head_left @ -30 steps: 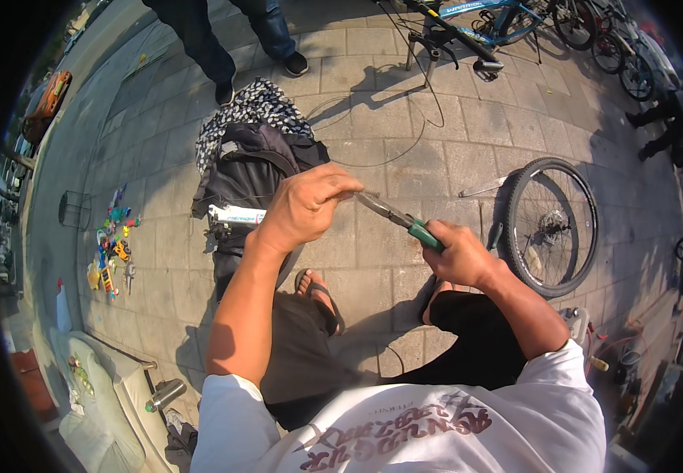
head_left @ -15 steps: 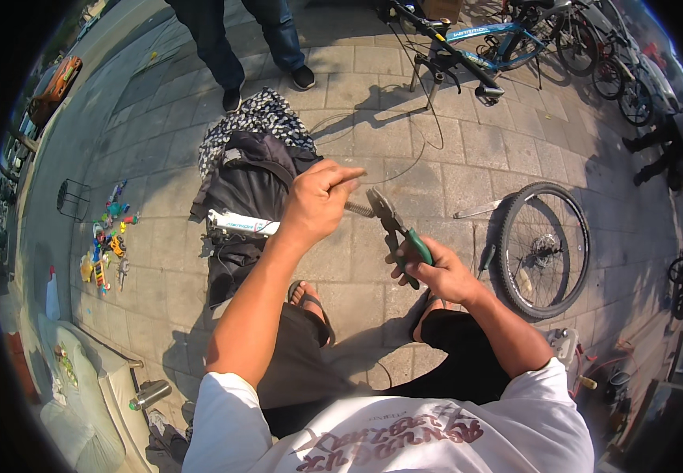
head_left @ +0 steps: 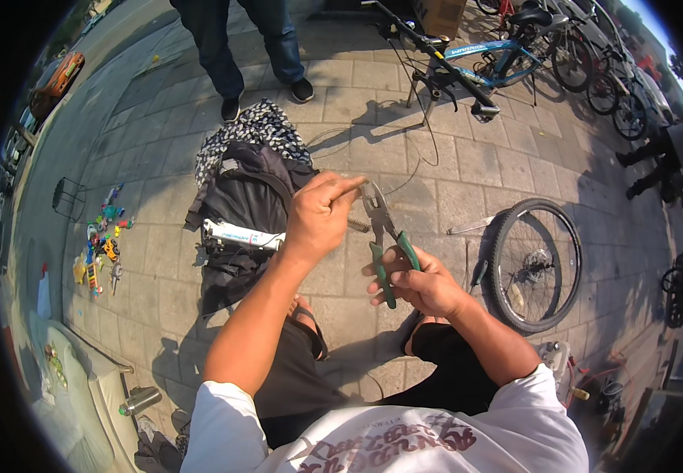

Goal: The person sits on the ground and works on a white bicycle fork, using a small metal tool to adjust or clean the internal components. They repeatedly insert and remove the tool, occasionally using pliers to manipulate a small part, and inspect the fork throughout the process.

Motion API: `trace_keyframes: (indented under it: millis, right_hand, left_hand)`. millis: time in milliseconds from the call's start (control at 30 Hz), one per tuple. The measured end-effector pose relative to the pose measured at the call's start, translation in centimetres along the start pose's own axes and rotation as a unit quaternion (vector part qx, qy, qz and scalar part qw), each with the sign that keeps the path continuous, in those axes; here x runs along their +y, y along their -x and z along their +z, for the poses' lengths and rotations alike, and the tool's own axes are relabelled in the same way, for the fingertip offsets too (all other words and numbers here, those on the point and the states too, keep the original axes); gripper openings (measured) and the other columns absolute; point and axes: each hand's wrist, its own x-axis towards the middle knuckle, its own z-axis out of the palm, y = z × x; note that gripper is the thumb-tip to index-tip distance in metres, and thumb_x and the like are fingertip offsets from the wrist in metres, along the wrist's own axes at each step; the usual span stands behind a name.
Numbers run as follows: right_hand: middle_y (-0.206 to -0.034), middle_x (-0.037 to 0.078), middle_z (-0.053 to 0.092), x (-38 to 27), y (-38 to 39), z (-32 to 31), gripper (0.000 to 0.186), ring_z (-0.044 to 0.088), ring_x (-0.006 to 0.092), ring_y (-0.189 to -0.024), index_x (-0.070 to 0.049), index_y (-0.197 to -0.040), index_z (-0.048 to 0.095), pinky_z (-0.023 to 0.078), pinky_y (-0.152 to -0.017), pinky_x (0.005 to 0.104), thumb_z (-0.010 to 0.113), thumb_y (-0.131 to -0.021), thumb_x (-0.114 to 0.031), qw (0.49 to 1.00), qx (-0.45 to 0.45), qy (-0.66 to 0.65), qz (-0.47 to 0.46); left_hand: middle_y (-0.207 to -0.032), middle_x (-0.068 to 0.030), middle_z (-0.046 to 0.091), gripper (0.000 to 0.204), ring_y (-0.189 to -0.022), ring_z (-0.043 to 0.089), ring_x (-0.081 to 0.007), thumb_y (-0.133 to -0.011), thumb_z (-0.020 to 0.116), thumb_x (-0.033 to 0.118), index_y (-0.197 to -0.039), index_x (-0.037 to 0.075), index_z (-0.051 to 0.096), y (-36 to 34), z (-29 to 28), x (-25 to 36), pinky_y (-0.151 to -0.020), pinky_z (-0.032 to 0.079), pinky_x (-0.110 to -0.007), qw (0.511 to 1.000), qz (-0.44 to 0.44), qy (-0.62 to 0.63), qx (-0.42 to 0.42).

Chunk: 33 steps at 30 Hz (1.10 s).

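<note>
The left hand (head_left: 322,217) is closed, thumb and forefinger pinched together; a dark coiled spring (head_left: 359,226) pokes out of its right side. The right hand (head_left: 426,285) grips a pair of pliers (head_left: 389,229) by the green handles, which are spread apart, with fingers between them. The head of the pliers points away, right by the left fingertips; whether they touch, I cannot tell.

Just left of the left hand, a white bike fork (head_left: 243,236) lies on a black jacket (head_left: 259,169), with a spotted cloth (head_left: 247,128) at its far end. To the right, a bike wheel (head_left: 537,266) lies on the paving (head_left: 349,303). Farther left are small toys (head_left: 111,250). On the far side, a person (head_left: 211,51) stands left of a blue bike (head_left: 479,52).
</note>
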Motion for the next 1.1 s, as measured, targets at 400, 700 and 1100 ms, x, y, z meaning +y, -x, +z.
trace_keyframes:
  millis: [400,700,1100]
  right_hand:
    - [-0.121,0.019,0.065,0.1,1.0,-1.0,0.030,0.067,0.0249,-0.097,-0.002,-0.127,0.054,0.058,-0.078,0.0432,0.055,-0.096,0.000,0.999,-0.009,-0.024,0.028]
    - [-0.104,0.012,0.065,-0.5,1.9,-0.4,0.019,0.063,0.0188,-0.083,-0.007,-0.114,0.056,0.052,-0.068,0.0353,0.060,-0.096,-0.005,0.998,0.001,-0.049,0.046]
    - [-0.075,0.003,0.042,-1.4,2.7,1.1,0.020,0.043,0.0129,-0.064,-0.011,-0.091,0.045,0.034,-0.055,0.0296,0.062,-0.095,-0.001,0.998,0.028,0.015,0.048]
  left_hand:
    - [-0.090,-0.0095,0.070,0.020,-0.082,0.067,-0.0151,-0.090,0.070,-0.008,-0.108,-0.002,0.076,0.5,0.2,0.0,-0.072,0.053,-0.026,0.999,0.029,-0.009,-0.034]
    - [-0.090,-0.0091,0.069,0.021,-0.081,0.067,-0.0160,-0.089,0.072,-0.008,-0.107,-0.001,0.076,0.8,0.7,0.3,-0.071,0.052,-0.026,0.998,0.054,0.009,-0.026]
    - [-0.088,-0.0129,0.068,0.026,-0.079,0.069,-0.0253,-0.085,0.069,-0.013,-0.107,0.000,0.073,0.7,0.2,0.7,-0.070,0.054,-0.031,0.993,0.109,-0.027,-0.044]
